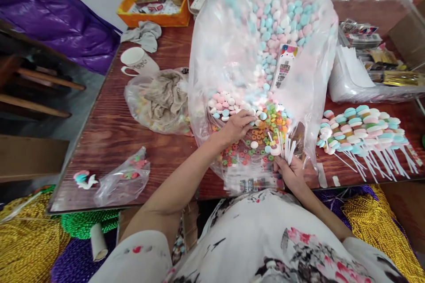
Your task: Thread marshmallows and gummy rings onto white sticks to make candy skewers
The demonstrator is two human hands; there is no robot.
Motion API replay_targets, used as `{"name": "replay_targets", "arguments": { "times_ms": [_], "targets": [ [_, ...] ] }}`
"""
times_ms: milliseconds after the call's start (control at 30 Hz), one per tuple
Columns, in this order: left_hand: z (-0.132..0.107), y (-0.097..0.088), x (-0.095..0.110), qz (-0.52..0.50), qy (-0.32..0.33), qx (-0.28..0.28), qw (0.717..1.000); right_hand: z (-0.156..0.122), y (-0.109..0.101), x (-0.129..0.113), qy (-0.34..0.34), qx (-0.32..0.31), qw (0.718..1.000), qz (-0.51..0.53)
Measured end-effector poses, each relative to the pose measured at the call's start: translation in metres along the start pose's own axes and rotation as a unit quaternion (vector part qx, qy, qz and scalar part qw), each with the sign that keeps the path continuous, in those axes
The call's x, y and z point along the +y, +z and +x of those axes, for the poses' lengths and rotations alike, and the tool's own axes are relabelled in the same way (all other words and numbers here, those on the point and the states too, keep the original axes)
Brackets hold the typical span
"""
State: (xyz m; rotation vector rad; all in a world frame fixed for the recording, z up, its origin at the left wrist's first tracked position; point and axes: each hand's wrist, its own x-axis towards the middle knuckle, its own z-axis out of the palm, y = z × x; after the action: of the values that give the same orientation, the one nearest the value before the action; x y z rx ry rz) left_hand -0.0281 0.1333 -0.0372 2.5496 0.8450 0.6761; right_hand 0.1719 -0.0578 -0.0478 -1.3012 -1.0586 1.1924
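My left hand (235, 127) reaches over loose candies at the mouth of a large clear plastic bag (212, 53). Its fingertips are drawn together among the pieces; what they pinch, if anything, is hidden. Pink, blue and white button-shaped candies (223, 105) lie beside it, with small orange, green and yellow rings (260, 135) just right of the fingertips. A bundle of white sticks (288, 147) is gripped in my right hand (291, 173), near the table's front edge. Candy pieces (275, 148) sit at the left of this bundle, one of them on a stick.
Several finished candy skewers (368, 128) lie in a pile at right, below a clear plastic bin (345, 93). At left are a white mug (139, 59), a bag with a cloth (166, 97), a small bag (124, 181) and an orange tray (152, 18).
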Motion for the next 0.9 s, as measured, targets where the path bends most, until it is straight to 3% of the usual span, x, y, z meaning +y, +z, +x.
{"name": "replay_targets", "arguments": {
  "times_ms": [233, 433, 533, 667, 733, 833, 900],
  "targets": [
    [0.009, 0.002, 0.004, -0.055, -0.052, 0.044, 0.996, 0.000, 0.001, -0.003, 0.001, -0.006, 1.000, -0.022],
    [-0.006, 0.002, 0.012, 0.009, -0.072, 0.023, 0.997, 0.001, 0.001, 0.001, -0.004, -0.005, 0.999, -0.038],
    [-0.011, 0.004, 0.015, 0.024, -0.087, 0.039, 0.995, 0.001, 0.001, 0.002, -0.019, -0.004, 0.998, -0.055],
    [-0.018, 0.001, 0.028, -0.062, -0.120, 0.078, 0.988, 0.002, 0.001, 0.000, -0.043, -0.014, 0.996, -0.075],
    [-0.025, -0.003, 0.042, -0.166, -0.171, 0.114, 0.964, 0.001, 0.001, -0.004, -0.054, -0.025, 0.995, -0.085],
    [-0.039, -0.011, 0.066, -0.339, -0.273, 0.182, 0.882, -0.002, 0.002, -0.013, -0.079, -0.053, 0.988, -0.126],
    [-0.047, -0.015, 0.079, -0.405, -0.306, 0.218, 0.834, -0.004, 0.004, -0.021, -0.098, -0.083, 0.978, -0.166]
  ]
}}
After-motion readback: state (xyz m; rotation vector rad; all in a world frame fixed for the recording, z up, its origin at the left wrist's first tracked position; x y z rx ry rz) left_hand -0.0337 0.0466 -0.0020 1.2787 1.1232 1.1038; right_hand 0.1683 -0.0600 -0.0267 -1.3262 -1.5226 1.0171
